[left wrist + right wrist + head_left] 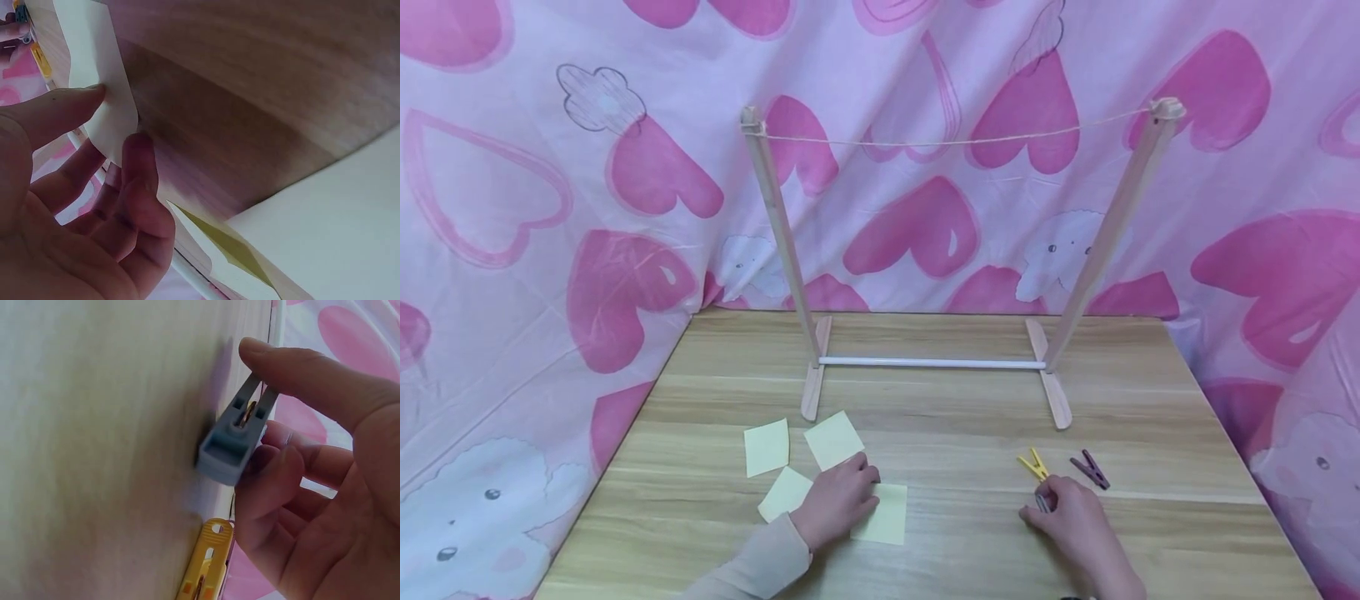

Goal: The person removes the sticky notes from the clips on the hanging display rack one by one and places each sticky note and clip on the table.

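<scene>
My left hand (837, 502) pinches the edge of a pale yellow sticky note (889, 515); in the left wrist view the thumb lies across the note's face (94, 47), with the other fingers curled at its edge. Three more notes lie beside that hand: one at far left (767, 448), one above the fingers (833, 442), one partly under the wrist (784, 492). A grey clothespin (230, 445) is held between the thumb and fingers of my right hand (1078, 518), close over the table. Just beyond it lies a yellow clothespin (1034, 464), with a dark purple clothespin (1092, 472) to its right.
Toward the back of the wooden table (940, 450) stands a frame of two wooden posts (784, 242) on flat feet. A white rod (932, 362) joins them low down, and a thin string (955, 142) sags between their tops. Pink heart-patterned cloth (910, 225) hangs around the table.
</scene>
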`<state>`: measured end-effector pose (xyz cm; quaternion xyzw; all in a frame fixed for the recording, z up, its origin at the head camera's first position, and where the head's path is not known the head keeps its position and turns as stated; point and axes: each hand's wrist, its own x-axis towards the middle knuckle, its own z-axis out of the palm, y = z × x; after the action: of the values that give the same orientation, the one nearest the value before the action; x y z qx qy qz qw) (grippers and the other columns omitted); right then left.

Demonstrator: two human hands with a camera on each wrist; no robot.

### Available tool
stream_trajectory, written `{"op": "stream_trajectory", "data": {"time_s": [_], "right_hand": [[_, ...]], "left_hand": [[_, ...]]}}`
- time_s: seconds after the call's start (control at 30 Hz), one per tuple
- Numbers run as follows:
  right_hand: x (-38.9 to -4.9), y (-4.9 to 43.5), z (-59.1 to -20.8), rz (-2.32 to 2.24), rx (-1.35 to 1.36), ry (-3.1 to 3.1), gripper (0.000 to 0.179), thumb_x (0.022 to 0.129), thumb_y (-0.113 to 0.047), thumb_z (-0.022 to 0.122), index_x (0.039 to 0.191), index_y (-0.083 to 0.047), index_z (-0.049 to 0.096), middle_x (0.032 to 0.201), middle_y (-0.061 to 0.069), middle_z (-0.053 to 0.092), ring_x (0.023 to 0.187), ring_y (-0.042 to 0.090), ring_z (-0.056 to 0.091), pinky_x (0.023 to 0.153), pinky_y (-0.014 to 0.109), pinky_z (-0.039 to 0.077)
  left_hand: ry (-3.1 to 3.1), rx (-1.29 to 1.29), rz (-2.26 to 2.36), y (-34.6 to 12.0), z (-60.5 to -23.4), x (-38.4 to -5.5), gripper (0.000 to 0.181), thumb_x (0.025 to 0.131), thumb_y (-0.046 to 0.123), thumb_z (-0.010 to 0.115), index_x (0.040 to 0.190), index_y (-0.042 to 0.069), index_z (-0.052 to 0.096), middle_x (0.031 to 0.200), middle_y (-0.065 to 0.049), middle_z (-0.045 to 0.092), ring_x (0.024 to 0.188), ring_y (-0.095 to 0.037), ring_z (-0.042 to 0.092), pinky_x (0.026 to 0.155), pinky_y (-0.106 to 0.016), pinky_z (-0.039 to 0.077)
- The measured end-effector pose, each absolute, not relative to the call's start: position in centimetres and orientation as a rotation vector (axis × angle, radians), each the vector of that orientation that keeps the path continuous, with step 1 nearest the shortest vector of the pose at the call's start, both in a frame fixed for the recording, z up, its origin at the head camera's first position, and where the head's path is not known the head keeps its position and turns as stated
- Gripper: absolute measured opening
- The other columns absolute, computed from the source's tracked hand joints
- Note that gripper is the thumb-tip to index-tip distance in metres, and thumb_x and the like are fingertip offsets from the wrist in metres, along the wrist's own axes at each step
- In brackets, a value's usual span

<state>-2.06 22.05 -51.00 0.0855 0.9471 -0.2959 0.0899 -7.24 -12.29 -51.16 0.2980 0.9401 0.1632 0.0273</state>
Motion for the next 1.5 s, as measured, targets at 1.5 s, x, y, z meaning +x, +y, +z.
{"op": "stream_trajectory", "data": {"time_s": [1.5], "right_hand": [[-4.9,27.0,-43.1,-0.815,-0.106,3.272,0.006,0.084,-0.018,0.074,0.084,-0.014,0.07,0.071,-0.006,0.064,0.06,-0.004,0.046,0.052,0.021,0.039]], "left_hand": [[2.971,0.939,0.519,-14.5,-45.9,-10.2,0.02,0.086,0.02,0.07,0.101,0.008,0.066,0.082,0.0,0.055,0.053,-0.006,0.043,0.042,-0.018,0.033]]}}
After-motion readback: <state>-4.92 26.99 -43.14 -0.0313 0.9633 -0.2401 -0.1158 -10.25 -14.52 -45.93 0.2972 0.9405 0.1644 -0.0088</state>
